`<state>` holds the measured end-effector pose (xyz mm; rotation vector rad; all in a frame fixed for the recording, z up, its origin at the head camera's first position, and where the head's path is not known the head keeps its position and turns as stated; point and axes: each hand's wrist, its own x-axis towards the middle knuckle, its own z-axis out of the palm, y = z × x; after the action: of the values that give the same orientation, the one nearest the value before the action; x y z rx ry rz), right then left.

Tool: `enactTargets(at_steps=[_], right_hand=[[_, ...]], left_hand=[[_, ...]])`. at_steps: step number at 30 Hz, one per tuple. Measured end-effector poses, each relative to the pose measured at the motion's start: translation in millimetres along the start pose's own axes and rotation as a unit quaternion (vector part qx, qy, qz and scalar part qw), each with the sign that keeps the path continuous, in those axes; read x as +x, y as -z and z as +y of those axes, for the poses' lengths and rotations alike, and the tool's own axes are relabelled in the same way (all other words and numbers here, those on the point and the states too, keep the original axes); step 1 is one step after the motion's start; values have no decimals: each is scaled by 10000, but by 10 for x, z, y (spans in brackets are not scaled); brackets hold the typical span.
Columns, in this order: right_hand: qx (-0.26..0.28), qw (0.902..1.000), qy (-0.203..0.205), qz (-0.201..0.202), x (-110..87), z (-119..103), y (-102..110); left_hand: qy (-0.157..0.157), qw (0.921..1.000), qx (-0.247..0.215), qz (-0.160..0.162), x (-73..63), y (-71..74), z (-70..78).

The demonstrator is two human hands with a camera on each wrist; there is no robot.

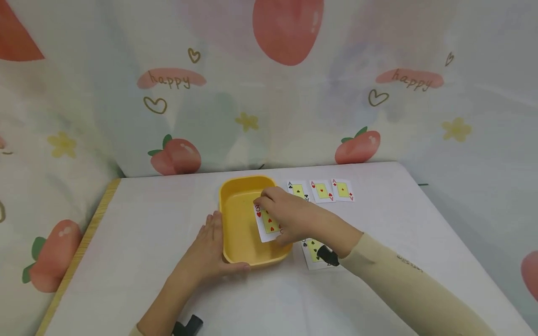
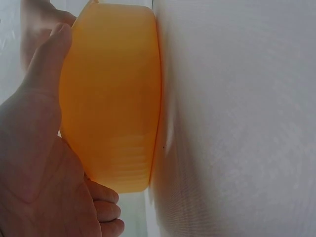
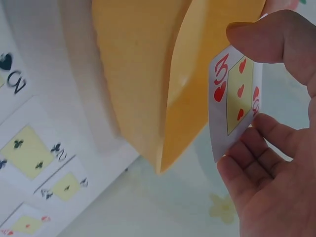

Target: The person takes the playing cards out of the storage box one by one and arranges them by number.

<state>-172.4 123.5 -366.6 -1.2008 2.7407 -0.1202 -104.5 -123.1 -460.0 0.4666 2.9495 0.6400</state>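
My right hand [image 1: 286,212] holds the three of hearts [image 1: 269,226], a playing card, over the right half of a yellow tray [image 1: 235,259]. In the right wrist view, the thumb lies on one side of the card and curled fingers on the other. My left hand [image 1: 210,249] rests against the tray's near left corner, fingers straight along its left side and thumb along the near side. The tray's outer wall [image 2: 113,98] shows in the left wrist view, close beside the left palm.
Right of the tray lie the ace of clubs [image 1: 298,189], ace of hearts [image 1: 322,191] and ace of diamonds [image 1: 343,189]. Nearer is the three of spades [image 1: 312,245], partly under the right wrist. The two of clubs [image 3: 30,148] shows in the right wrist view.
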Motion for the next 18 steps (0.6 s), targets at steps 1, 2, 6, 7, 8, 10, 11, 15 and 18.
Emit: enactTargets(at_steps=[1,2,6,7,8,10,11,15,18], right_hand=[[-1,10000,-47,26,-27,20,18],[18,9999,-91,58,-55,41,34],[53,9994,-323,150,-174,133,70],[46,9992,-359,163,-201,157,69],[43,9991,-384,179,-229,179,66],[-1,9987,-471,183,-285,222,56],[-12,9985,-505,192,-313,244,49],[5,9977,-646,228,-422,313,14],[-13,9970,-745,215,-508,354,-23]], left_hand=[[32,10000,6,-6,0,0,-2],[67,10000,1,-17,1,1,-4],[159,9998,-19,-69,10,3,-5],[173,9998,-32,-78,12,4,-4],[182,9998,-29,-87,13,7,-3],[161,9998,-17,-78,18,6,-4],[147,9999,-32,-74,19,8,-2],[85,9999,-57,-21,19,6,-1],[64,9999,-133,-25,9,-8,-6]])
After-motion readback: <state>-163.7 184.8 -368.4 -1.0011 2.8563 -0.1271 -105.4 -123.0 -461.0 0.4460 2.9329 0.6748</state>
